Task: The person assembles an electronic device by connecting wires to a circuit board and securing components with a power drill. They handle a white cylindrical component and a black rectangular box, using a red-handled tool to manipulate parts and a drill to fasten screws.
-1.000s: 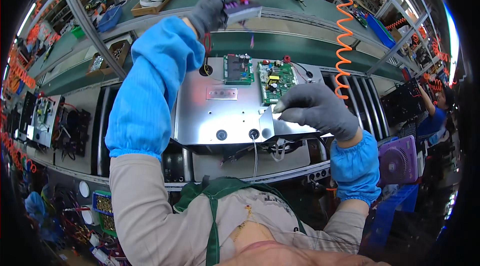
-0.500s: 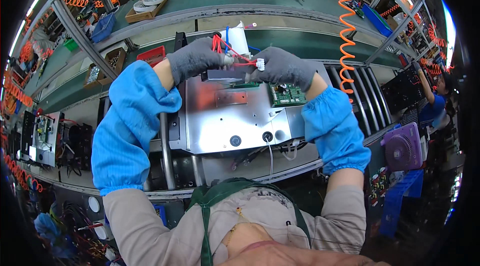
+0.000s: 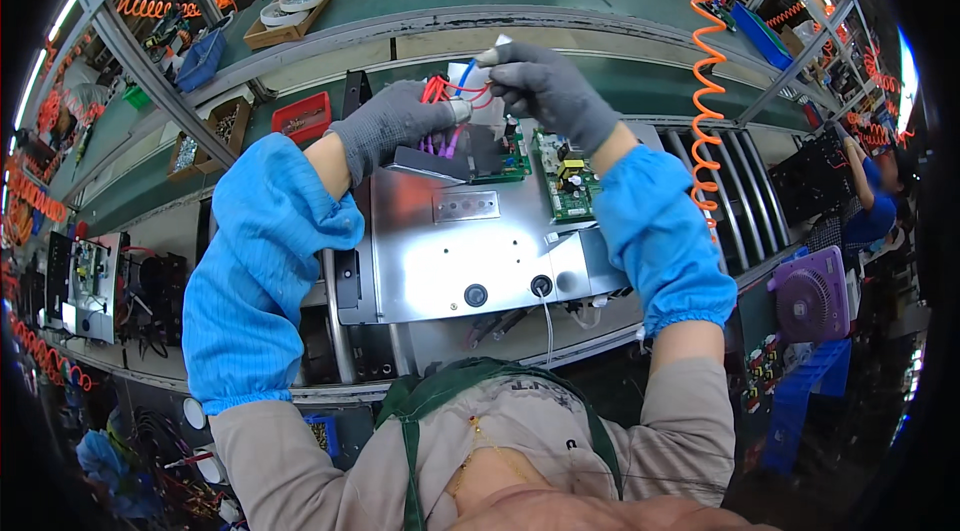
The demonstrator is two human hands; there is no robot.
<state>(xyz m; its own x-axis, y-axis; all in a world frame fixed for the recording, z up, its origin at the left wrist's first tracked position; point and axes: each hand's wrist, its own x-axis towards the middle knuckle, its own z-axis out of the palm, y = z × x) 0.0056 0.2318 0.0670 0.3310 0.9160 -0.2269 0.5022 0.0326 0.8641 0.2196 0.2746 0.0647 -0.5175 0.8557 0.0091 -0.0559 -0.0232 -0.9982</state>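
Sitting at ten o'clock, a red plastic bin (image 3: 302, 116) shows no clear contents, and a cardboard tray (image 3: 285, 21) carries round white reels. Both grey-gloved hands, left hand (image 3: 392, 126) and right hand (image 3: 545, 86), pinch shut on a red-and-blue wire bundle (image 3: 455, 91) running nine-to-three above the silver metal chassis (image 3: 470, 251).

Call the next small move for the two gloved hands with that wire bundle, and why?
Probably lower the loose red and blue wire bundle toward the green circuit board on the silver metal chassis. The grey-gloved left hand and grey-gloved right hand both pinch it above the boards, apparently with no end seated.
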